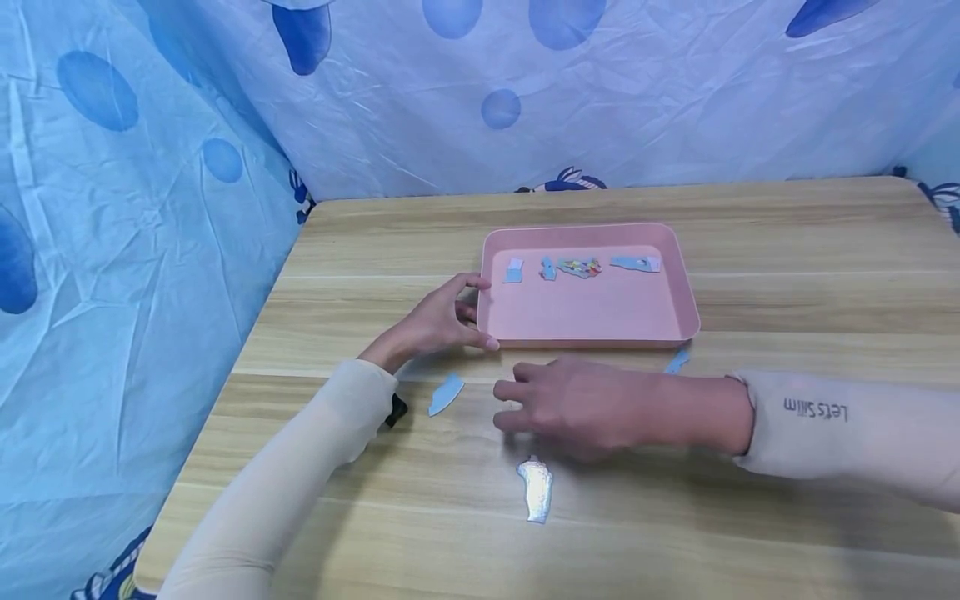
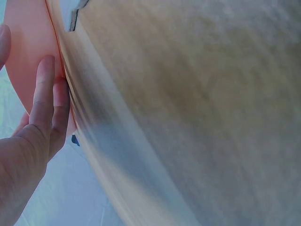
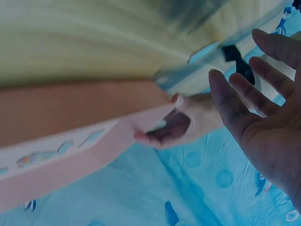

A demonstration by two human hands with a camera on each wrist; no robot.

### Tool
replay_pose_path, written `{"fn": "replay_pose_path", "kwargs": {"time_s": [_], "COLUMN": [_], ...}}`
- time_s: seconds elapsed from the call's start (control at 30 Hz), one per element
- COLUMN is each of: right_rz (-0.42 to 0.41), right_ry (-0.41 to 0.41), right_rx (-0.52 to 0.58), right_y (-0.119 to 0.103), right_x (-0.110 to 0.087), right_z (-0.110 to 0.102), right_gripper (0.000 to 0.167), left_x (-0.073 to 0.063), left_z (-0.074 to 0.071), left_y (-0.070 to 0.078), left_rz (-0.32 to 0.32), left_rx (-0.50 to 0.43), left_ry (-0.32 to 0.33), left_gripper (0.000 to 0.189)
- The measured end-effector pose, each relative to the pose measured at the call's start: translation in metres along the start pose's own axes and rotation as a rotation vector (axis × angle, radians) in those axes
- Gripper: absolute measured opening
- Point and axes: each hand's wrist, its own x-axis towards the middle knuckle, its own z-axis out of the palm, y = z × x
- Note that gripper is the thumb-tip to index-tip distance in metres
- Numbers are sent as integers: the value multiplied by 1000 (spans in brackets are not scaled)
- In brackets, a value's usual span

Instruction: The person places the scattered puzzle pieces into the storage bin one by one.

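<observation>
A shallow pink tray (image 1: 585,317) holds several flat, irregular puzzle-like pieces in a row, among them a multicoloured piece (image 1: 579,267) and a blue-and-white piece (image 1: 635,263). My left hand (image 1: 442,321) holds the tray's left end, thumb at the near corner and a finger at the rim. In the left wrist view its fingers (image 2: 43,94) lie against the pink wall. Just in front of the tray, my right hand (image 1: 573,404) hovers above the table. The right wrist view shows that hand (image 3: 270,108) with loosely spread fingers and nothing in them.
On the wooden table (image 1: 390,533) lie a light-blue piece (image 1: 446,394), a shiny silvery piece (image 1: 536,490) and another blue piece (image 1: 677,361) by the tray's near right corner. A black object (image 1: 396,410) shows beside the left sleeve. A blue patterned curtain (image 1: 420,108) borders the table.
</observation>
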Motion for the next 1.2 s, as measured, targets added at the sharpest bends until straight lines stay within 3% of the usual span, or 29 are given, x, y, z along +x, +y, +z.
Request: {"fn": "replay_pose_path", "kwargs": {"time_s": [0.3, 0.5, 0.8, 0.97, 1.2], "right_rz": [-99, -159, -257, -279, -247], "right_ry": [-73, -78, -57, -43, -81], "right_rx": [1, 18, -97, -161, -249], "right_y": [-17, -24, -24, -26, -30], "right_x": [1, -1, -1, -1, -1], "right_z": [24, 37, 41, 41, 39], "right_gripper": [18, 22, 20, 13, 11], "left_x": [0, 0, 0, 1, 2], "left_z": [0, 1, 1, 0, 0], "left_y": [0, -1, 0, -1, -2], "left_rz": [-5, -3, -9, 0, 1], "left_rx": [13, 15, 11, 12, 18], "left_ry": [3, 4, 1, 3, -2], "left_gripper": [89, 89, 90, 89, 89]}}
